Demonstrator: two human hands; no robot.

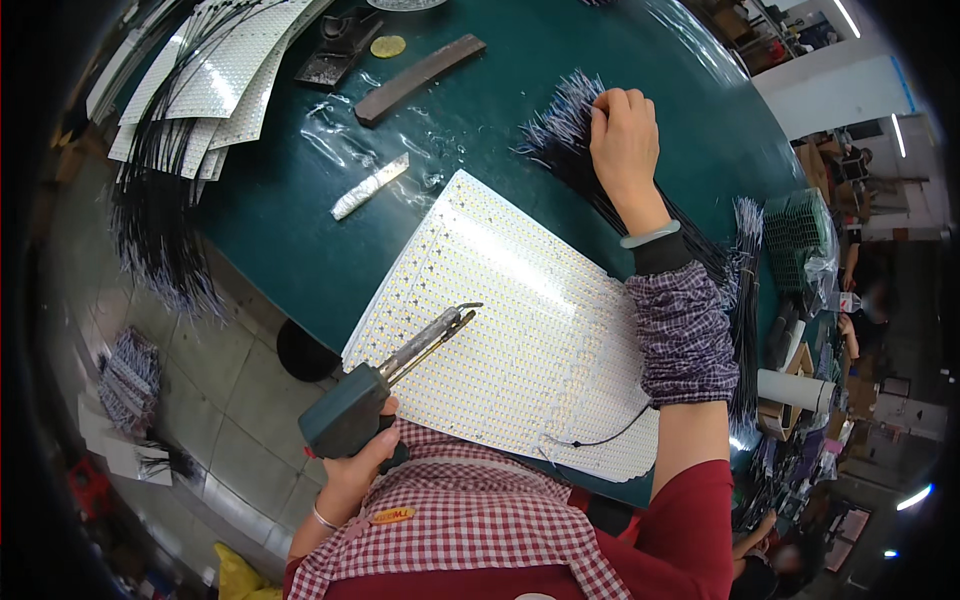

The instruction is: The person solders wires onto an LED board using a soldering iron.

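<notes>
My left hand (362,462) is wrapped round the grip of a dark green soldering gun (345,410). Its metal tip and thin feed tube point up and right, over a stack of white LED panels (510,300) dotted with small yellowish chips. One black wire (610,432) lies on the stack's lower right part. Beyond the panels, my right hand (627,145) reaches onto a bundle of black wires (570,135) with pale, bluish-white ends. Its fingers are bent and closed on the wires at those ends; how many they pinch is hidden.
Wired panels (215,90) overhang the green table's (290,235) far left edge. A brown bar (420,80), a silvery strip (370,186) and a yellow round pad (387,46) lie at the back. More wire bundles (745,300) and a green basket (795,240) stand right. Other people are at the far right.
</notes>
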